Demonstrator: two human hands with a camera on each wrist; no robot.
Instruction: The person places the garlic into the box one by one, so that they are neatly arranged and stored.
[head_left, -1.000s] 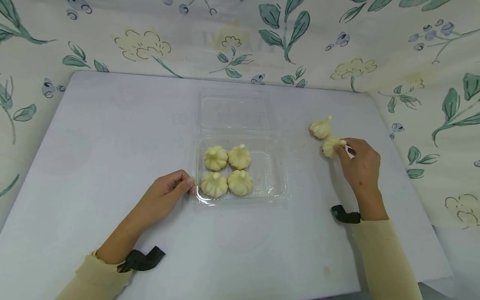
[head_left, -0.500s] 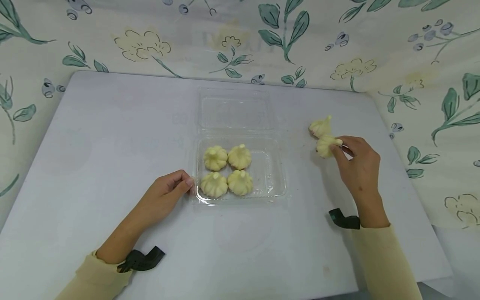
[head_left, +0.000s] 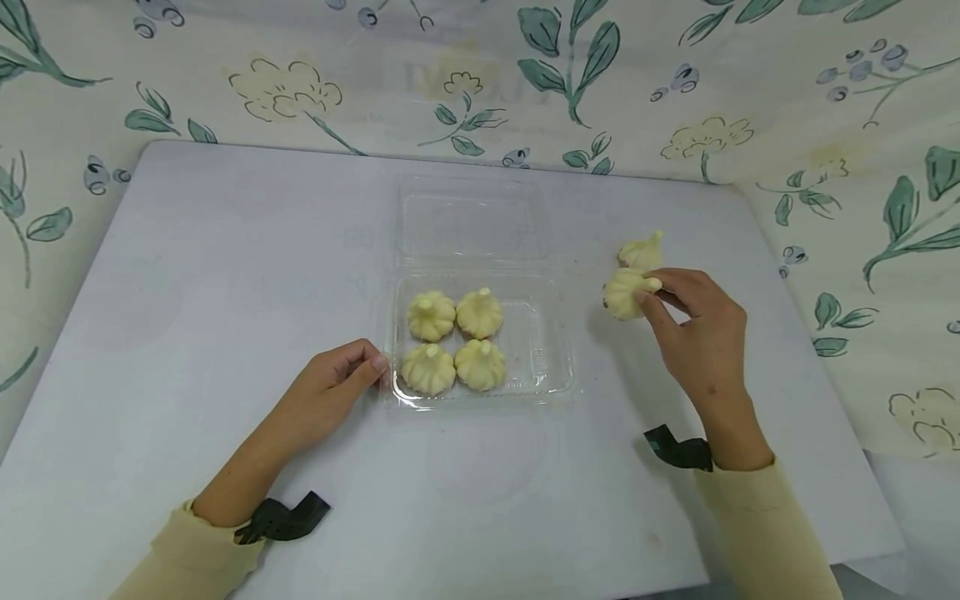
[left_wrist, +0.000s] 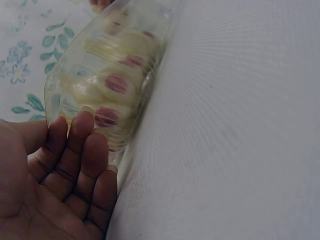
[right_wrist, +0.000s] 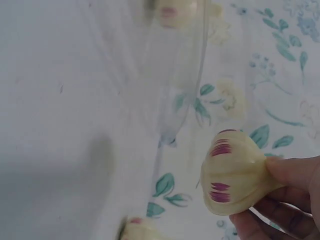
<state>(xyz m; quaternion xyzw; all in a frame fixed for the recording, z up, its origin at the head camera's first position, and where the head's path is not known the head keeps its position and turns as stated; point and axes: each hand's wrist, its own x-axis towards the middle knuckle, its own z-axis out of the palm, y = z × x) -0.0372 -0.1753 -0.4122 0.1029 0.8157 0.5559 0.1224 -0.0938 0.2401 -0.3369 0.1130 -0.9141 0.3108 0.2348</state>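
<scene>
Inside clear container (head_left: 534,337), four garlic bulbs (head_left: 481,365)

No writing, number or sign can be read; faint marks (head_left: 537,360) in the clear container (head_left: 528,312), between left hand (head_left: 333,383) and right hand (head_left: 701,333), are too small to tell.

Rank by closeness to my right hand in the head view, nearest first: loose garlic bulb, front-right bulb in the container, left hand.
1. Loose garlic bulb: just beyond the held bulb, ahead-left of the right hand.
2. Front-right bulb: inside the clear container, farther left.
3. Left hand: farthest left, at the container's left edge.
</scene>
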